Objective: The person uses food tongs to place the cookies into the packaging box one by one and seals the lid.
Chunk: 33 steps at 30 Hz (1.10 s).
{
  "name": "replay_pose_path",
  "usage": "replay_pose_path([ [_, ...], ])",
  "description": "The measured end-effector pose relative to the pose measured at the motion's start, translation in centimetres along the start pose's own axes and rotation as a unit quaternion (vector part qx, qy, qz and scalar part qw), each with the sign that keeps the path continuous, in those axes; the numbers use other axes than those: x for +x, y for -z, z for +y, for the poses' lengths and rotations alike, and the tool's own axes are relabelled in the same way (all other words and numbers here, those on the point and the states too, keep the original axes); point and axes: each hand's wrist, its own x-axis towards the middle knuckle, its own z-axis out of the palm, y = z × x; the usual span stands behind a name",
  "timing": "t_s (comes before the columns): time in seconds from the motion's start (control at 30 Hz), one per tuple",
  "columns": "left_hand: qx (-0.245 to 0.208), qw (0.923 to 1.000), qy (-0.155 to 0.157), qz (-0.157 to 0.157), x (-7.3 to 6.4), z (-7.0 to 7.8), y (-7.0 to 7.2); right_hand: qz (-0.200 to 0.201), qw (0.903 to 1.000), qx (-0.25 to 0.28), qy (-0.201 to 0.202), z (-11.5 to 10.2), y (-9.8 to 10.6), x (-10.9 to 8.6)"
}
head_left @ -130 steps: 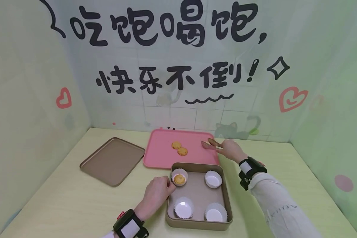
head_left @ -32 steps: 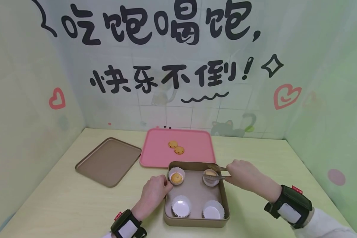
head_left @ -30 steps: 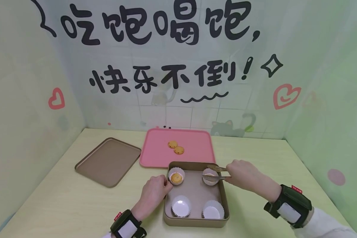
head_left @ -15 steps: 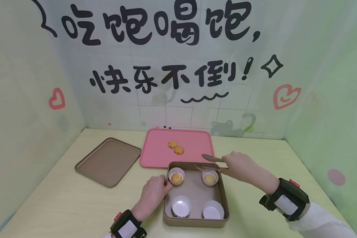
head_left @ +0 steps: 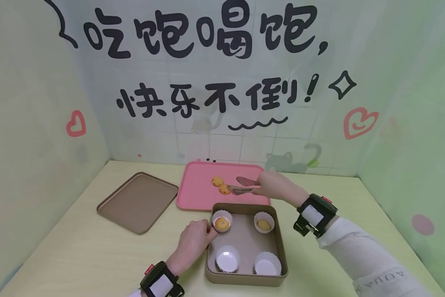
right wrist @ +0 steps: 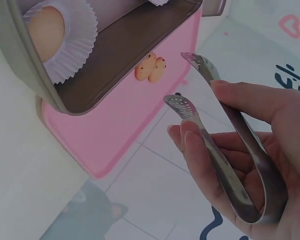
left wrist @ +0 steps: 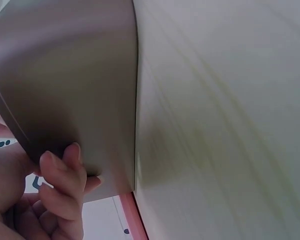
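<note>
My left hand (head_left: 194, 240) pinches the left wall of a brown square baking tin (head_left: 247, 281); in the left wrist view its curled fingers (left wrist: 65, 182) lie against the wall's outside. My right hand (head_left: 279, 186) holds metal tongs (right wrist: 224, 167), their two perforated tips apart with nothing between them. In the head view the tongs reach over the pink tray (head_left: 196, 198), the lower tip overlapping one of two touching cookies (head_left: 217, 181). Inside the tin, the far-left paper cup (head_left: 221, 214) and far-right paper cup (head_left: 264, 215) each hold a round cookie. Two near paper cups (head_left: 227, 260) are bare inside.
A flat brown tray (head_left: 138, 202) lies at the left, its right corner close to the pink tray. The tin stands in front of the pink tray on the pale wooden table (head_left: 96, 255). Printed walls (head_left: 222, 144) enclose the back and sides.
The right hand has lifted the tongs from the tin's far-right cup, leaving a cookie in it, and moved them left over the pink tray. That cup was bare 4.3 seconds ago. The left hand stays.
</note>
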Motion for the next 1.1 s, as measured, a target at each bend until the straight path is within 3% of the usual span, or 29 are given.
replay_pose_path([
  [0.33,0.005,1.0000,-0.004,0.003,0.0,-0.2,0.0,-0.048,0.9972,0.039,-0.043,0.1,-1.9,3.4],
  [0.5,0.004,1.0000,-0.002,0.002,0.0,-0.3,0.0,-0.045,0.9968,0.045,-0.048,0.2,-3.0,4.5],
  [0.8,0.008,1.0000,-0.004,-0.001,0.1,-0.2,0.1,-0.045,0.9961,0.031,-0.069,0.1,-4.3,5.6],
  [1.1,0.024,0.9994,-0.021,0.016,0.1,-0.2,0.2,-0.050,0.9955,0.018,-0.079,0.1,-4.9,6.1],
])
